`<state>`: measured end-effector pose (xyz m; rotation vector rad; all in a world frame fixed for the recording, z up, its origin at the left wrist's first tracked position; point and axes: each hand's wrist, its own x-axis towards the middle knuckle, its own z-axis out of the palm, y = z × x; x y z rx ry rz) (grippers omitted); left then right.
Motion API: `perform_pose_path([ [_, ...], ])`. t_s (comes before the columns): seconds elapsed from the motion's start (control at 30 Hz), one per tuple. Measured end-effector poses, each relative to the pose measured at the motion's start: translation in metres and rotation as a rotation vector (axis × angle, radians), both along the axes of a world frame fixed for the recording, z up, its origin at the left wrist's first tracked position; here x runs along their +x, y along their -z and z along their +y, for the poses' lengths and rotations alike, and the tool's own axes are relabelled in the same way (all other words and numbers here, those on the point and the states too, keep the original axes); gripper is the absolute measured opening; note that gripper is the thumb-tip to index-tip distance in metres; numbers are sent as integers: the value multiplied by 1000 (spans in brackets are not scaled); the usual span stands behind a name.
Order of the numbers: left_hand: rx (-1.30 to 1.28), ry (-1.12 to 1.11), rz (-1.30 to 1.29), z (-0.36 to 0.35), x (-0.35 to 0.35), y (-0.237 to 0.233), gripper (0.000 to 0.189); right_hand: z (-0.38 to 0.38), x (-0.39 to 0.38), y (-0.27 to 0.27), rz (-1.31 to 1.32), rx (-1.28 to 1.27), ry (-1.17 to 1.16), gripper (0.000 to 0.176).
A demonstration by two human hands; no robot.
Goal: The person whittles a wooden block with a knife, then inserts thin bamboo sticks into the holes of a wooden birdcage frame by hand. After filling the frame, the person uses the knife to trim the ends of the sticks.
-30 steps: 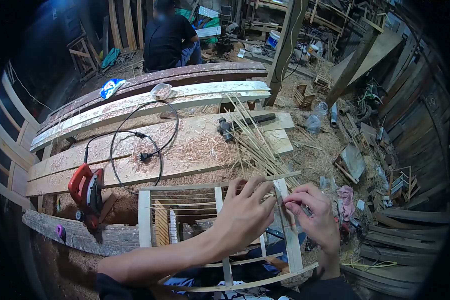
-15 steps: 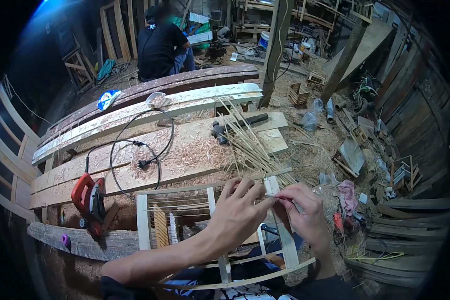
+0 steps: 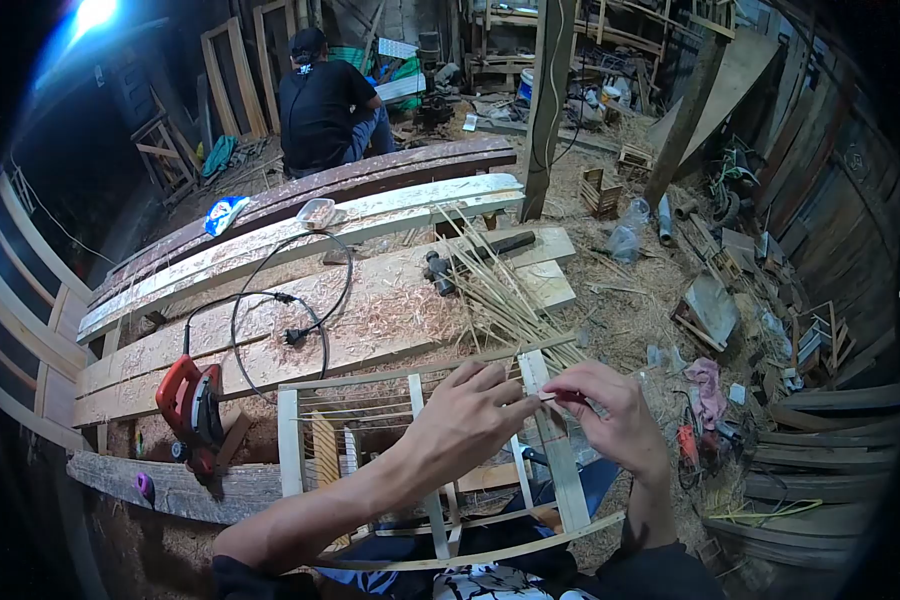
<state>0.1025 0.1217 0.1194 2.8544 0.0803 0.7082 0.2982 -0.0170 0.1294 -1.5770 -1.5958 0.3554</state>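
A light wooden frame with crossbars lies in front of me, and several thin wooden sticks run across its left part. My left hand reaches over the frame's middle, fingers closed at its right-hand bar. There the pale tip of a thin stick shows between my fingertips; the rest is hidden by the hand. My right hand pinches at this same tip from the right, thumb and forefinger pressed together. More loose thin sticks lie in a bundle just beyond the frame.
A red electric planer rests at the left, its black cord looped over shaving-covered planks. A hammer lies by the stick bundle. A person in black sits behind the boards. A wooden post stands ahead.
My right hand has shifted slightly left and down against the bar, with its fingers still pinched. My left hand stays nearly in place. The view has tilted a little.
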Motion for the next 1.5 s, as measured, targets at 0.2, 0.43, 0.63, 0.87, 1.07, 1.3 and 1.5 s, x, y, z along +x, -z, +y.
perform_pose_path([
  [0.2,26,36,38,-2,0,0,33,0,3,-5,-32,-12,-52,38],
  [0.43,29,64,86,-2,-1,0,34,4,2,-10,-127,23,-101,37],
  [0.63,10,97,93,1,0,2,31,8,1,-17,-307,27,-143,39],
  [0.87,24,91,141,-1,-2,2,27,10,-8,-36,-481,-56,-156,47],
  [1.07,79,89,93,-1,-1,8,26,11,-31,-56,-679,-149,-154,36],
  [1.3,7,44,30,0,-1,15,18,7,-22,-52,-590,-91,-172,42],
  [1.5,-73,16,-119,-2,3,8,22,6,-6,-31,-438,36,-97,38],
])
